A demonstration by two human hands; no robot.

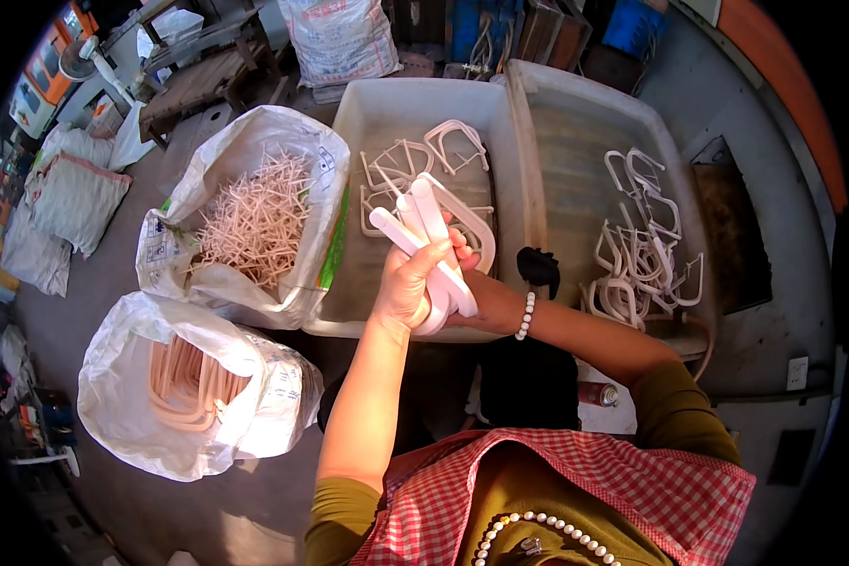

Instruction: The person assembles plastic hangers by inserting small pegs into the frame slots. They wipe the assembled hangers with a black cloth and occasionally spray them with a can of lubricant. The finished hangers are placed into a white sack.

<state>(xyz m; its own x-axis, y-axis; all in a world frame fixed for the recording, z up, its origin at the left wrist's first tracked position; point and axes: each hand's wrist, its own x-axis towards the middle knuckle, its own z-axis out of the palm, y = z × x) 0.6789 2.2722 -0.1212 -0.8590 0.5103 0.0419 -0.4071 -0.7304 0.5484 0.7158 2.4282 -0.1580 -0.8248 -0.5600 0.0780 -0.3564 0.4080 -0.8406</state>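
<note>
Several pale pink curved plastic pieces (407,232) are bunched together in front of me, their flat rounded ends pointing up and away. My left hand (407,288) is closed round them, the thumb lying across the front. Behind and to the right of the bunch, my right hand (486,300) is partly hidden; its visible part lies against the pieces, and how its fingers sit does not show. Just beyond my hands, more curved pieces (398,162) joined by thin bars lie in a whitish plastic tub (349,118).
A second tub (528,123) on the right holds tangled pink mouldings (637,259). On the left stand a white sack (325,156) full of small pink sticks (255,222) and a nearer sack (274,406) of stacked curved pieces (193,387). A spray can (597,393) lies near my right elbow.
</note>
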